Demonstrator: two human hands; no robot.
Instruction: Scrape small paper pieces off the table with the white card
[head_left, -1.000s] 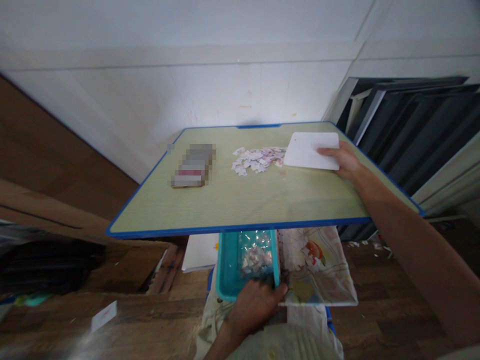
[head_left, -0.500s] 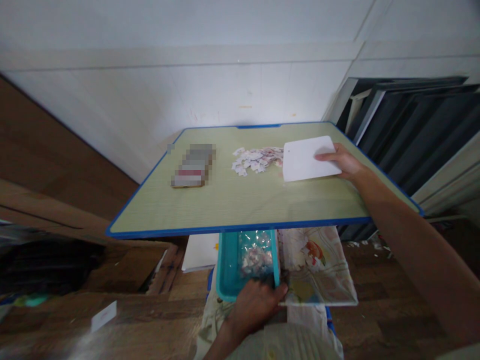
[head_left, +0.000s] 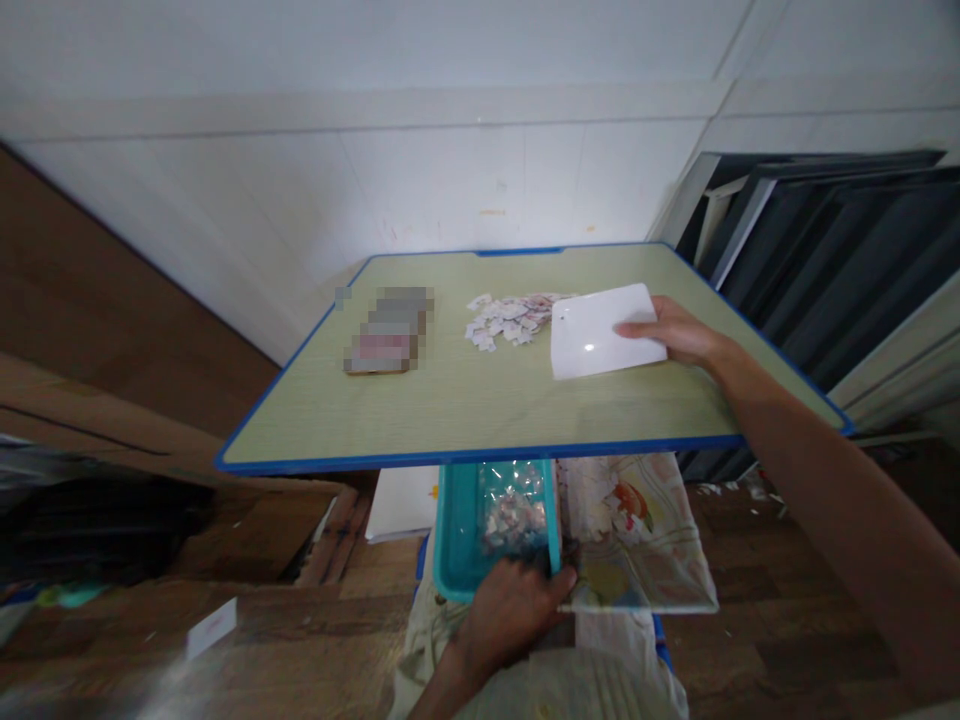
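1. Holding a white panel (head_left: pixel 592 335): right hand (head_left: pixel 679 330), thumb on top, other fingers out of sight underneath. Grip closed on the panel's right edge.
2. Panel is tilted over the right half of the table (head_left: pixel 420 420). Its upper left corner meets the loose paper bits (head_left: pixel 510 320) in view; can't tell if they touch.
3. Bits lie in 1 loose heap, mid-table, pale with some reddish print.
4. Container: 1 teal bin (head_left: pixel 459 540), under the table's near edge, far end hidden by the tabletop.
5. Bin contents: shiny clear plastic (head_left: pixel 517 515) with small pale and pinkish pieces, gathered toward the right wall. Can't tell if it's 1 bag or several.
6. Left hand (head_left: pixel 514 605) is at the bin's near right corner, fingers curled. Can't tell if it clenches the rim or just rests there.
7. Beside the bin: white sheets (head_left: pixel 401 500) left, floral sheet (head_left: pixel 652 550) right.
8. Pixelated block (head_left: pixel 390 335) sits table left, well apart from the heap.
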